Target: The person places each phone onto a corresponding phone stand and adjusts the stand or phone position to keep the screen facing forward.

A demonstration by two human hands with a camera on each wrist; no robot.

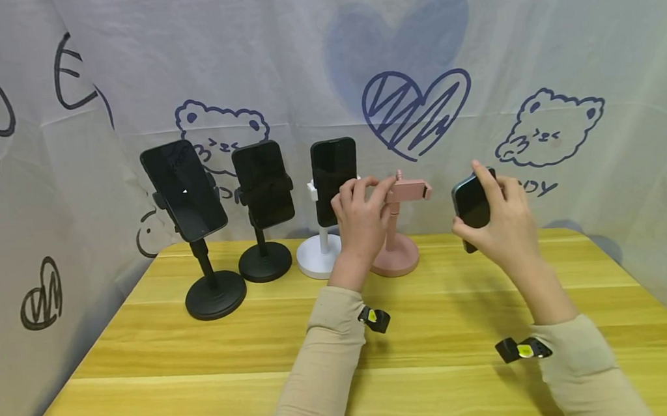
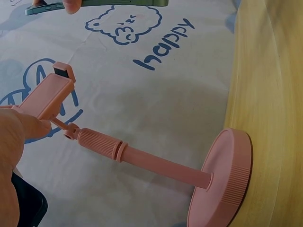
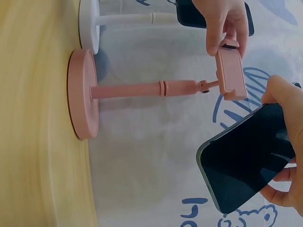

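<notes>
My left hand (image 1: pixel 361 222) grips the left end of the clamp (image 1: pixel 408 191) on a pink phone stand (image 1: pixel 395 260). In the right wrist view, its thumb and fingers (image 3: pixel 215 28) pinch the clamp's end piece, and no phone sits in the clamp (image 3: pixel 230 73). To the right, my right hand (image 1: pixel 511 226) holds a dark-screened phone (image 1: pixel 472 203) by its edges, raised above the table and tilted. That phone (image 3: pixel 246 156) is apart from the clamp. The pink stand's round base (image 2: pixel 222 179) rests upright on the table.
Left of the pink stand is a white stand (image 1: pixel 317 261) holding a phone (image 1: pixel 330 162), close behind my left hand. Further left, two black stands (image 1: pixel 264 264) also hold phones. All stand near the back of the wooden table (image 1: pixel 223 373), before a printed cloth (image 1: pixel 298 54).
</notes>
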